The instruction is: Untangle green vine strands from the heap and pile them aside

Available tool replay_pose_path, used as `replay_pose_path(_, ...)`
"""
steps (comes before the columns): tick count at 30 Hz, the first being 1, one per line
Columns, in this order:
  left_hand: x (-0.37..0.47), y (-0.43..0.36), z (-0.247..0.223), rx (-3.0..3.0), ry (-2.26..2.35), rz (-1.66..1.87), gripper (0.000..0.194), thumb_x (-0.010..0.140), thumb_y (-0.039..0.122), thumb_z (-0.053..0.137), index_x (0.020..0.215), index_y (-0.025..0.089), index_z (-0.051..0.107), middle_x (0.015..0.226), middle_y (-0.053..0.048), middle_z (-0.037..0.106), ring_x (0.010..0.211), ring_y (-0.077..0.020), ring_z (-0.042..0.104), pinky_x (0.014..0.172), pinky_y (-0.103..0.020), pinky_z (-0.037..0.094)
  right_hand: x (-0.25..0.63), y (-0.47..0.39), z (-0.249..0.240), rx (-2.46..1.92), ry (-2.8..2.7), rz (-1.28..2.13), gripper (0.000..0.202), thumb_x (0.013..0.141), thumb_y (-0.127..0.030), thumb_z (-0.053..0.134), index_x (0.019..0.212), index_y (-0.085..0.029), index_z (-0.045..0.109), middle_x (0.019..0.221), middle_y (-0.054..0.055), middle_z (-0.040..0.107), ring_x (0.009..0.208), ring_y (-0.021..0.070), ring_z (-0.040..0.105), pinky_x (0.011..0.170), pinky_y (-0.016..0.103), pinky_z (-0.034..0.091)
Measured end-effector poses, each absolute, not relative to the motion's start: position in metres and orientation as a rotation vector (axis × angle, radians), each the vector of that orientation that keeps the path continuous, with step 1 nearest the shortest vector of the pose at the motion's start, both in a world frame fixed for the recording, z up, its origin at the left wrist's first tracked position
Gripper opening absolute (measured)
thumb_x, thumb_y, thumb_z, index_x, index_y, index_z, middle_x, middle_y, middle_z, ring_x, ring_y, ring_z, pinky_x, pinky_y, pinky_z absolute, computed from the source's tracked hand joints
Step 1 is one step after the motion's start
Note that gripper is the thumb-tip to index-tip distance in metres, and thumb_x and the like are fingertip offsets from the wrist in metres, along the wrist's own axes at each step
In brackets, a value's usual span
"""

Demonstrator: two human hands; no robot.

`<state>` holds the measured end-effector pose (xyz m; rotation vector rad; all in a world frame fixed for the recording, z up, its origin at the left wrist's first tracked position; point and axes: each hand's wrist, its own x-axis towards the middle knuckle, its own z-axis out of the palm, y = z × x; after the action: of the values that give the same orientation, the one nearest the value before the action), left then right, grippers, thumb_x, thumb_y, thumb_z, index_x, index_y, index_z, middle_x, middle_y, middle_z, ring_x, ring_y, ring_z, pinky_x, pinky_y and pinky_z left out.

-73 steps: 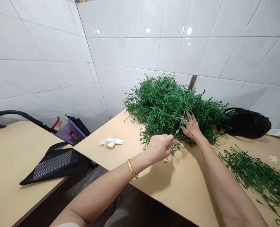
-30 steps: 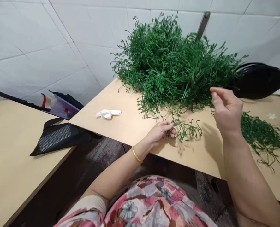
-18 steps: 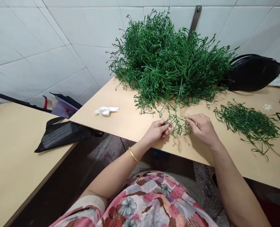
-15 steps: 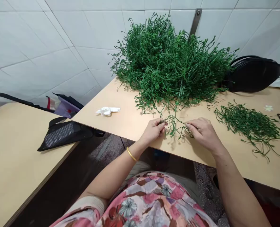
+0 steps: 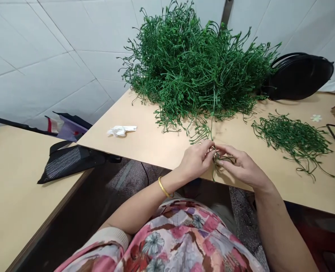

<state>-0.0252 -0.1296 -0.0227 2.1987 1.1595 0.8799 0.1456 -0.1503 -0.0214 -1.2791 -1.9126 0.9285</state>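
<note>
Watching through the head camera from here, I see the 2 hands now meeting over the desk [image 5: 153,151] near its front edge. About 0.5 s ago they were apart, with thin strands spread between them; now their fingertips touch or nearly touch, and the green stems [image 5: 218,155] are gathered among the fingers. I read that as close fingerwork on a single small cluster, with neither hand reaching into the heap.

On the left hand [image 5: 195,158], the grip is clamped on the stems, thumb pressed toward the curled fingers. On the right hand [image 5: 245,168], the thumb and fingers curve around the same stems, but the strands and the other hand hide the tips, so I cannot tell whether that grip is pinching or only steadying.

The large green heap [image 5: 195,71] rises behind, a few of its strands straggling down just beyond the fingers. The smaller green bunch [image 5: 293,136] lies apart to the right and looks undisturbed since then. I also notice the view has tipped slightly down, leaving the metal bracket [image 5: 226,13] cut off at the top.
</note>
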Motion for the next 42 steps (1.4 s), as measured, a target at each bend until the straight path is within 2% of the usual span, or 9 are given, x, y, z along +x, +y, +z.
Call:
replay_pose_path(3,-0.026,-0.125,-0.032,2.122,1.269,0.809,0.02,0.085,0.03,0.045,0.093,0.017,0.058,0.072,-0.003,0.06,0.065,-0.0144,0.053,0.062,-0.027,0.041,0.151,-0.159,-0.028,-1.361,-1.836,1.022,0.043,0.08,-0.027,0.054,0.122,-0.016,0.055,0.111,0.01,0.064,0.098,0.0209,0.062,0.084,0.033,0.051)
replay_pose_path(7,-0.03,-0.121,-0.039,2.079,1.255,0.916,0.015,0.084,0.026,0.046,0.086,0.017,0.059,0.069,-0.001,0.058,0.065,-0.0125,0.051,0.062,-0.025,0.04,0.16,-0.168,-0.038,-1.488,-1.704,0.884,0.031,0.082,-0.032,0.053,0.105,-0.017,0.065,0.106,0.01,0.067,0.093,0.0211,0.064,0.082,0.034,0.051)
replay_pose_path(12,-0.03,-0.127,-0.04,1.959,1.236,1.282,0.02,0.083,0.03,0.05,0.095,0.016,0.059,0.099,-0.008,0.058,0.055,-0.0056,0.042,0.055,-0.022,0.038,0.159,-0.174,-0.039,-1.484,-1.555,0.84,0.028,0.083,-0.035,0.053,0.098,-0.016,0.068,0.074,0.004,0.069,0.069,0.0165,0.065,0.068,0.03,0.054)
replay_pose_path(17,-0.029,-0.135,-0.035,1.639,1.121,1.313,0.022,0.082,0.033,0.052,0.069,0.015,0.055,0.06,0.002,0.049,0.055,-0.0072,0.042,0.054,-0.021,0.036,0.149,-0.178,-0.04,-1.521,-1.549,0.585,0.024,0.082,-0.033,0.054,0.093,-0.017,0.069,0.079,0.006,0.069,0.069,0.0175,0.065,0.066,0.032,0.054)
replay_pose_path(23,-0.02,-0.131,-0.032,1.332,1.059,1.169,0.024,0.074,0.037,0.061,0.068,0.014,0.057,0.055,0.003,0.047,0.051,-0.0062,0.039,0.049,-0.02,0.032,0.142,-0.182,-0.047,-1.445,-1.835,0.038,0.015,0.083,-0.022,0.054,0.09,-0.02,0.067,0.081,0.007,0.071,0.073,0.0195,0.062,0.084,0.042,0.045)
replay_pose_path(25,-0.015,-0.128,-0.036,1.255,1.024,1.074,0.027,0.069,0.039,0.065,0.068,0.013,0.057,0.053,0.004,0.047,0.049,-0.0058,0.039,0.047,-0.02,0.031,0.139,-0.184,-0.047,-1.417,-1.841,0.102,0.014,0.084,-0.022,0.053,0.087,-0.02,0.067,0.081,0.006,0.07,0.074,0.0189,0.062,0.084,0.04,0.044)
replay_pose_path(31,-0.005,-0.12,-0.046,1.162,1.007,0.958,0.025,0.062,0.033,0.07,0.064,0.012,0.056,0.054,0.004,0.049,0.048,-0.0043,0.038,0.047,-0.02,0.03,0.136,-0.185,-0.044,-1.371,-1.572,0.846,0.023,0.088,-0.031,0.048,0.097,-0.019,0.066,0.073,0.002,0.065,0.067,0.0148,0.062,0.066,0.028,0.05)
replay_pose_path(36,-0.004,-0.117,-0.045,1.072,0.93,0.92,0.026,0.061,0.031,0.07,0.059,0.013,0.052,0.05,0.005,0.046,0.045,-0.0031,0.037,0.045,-0.019,0.028,0.13,-0.19,-0.041,-1.341,-1.772,0.656,0.017,0.085,-0.027,0.053,0.091,-0.02,0.067,0.086,0.005,0.069,0.081,0.0179,0.063,0.074,0.03,0.049)
replay_pose_path(42,-0.019,-0.113,-0.045,0.781,0.756,0.817,0.029,0.055,0.026,0.075,0.063,0.014,0.05,0.052,0.004,0.05,0.042,-0.0033,0.042,0.042,-0.018,0.027,0.135,-0.192,-0.03,-1.363,-1.397,0.348,0.013,0.084,-0.027,0.054,0.086,-0.021,0.066,0.079,0.004,0.064,0.073,0.0169,0.06,0.068,0.03,0.048)
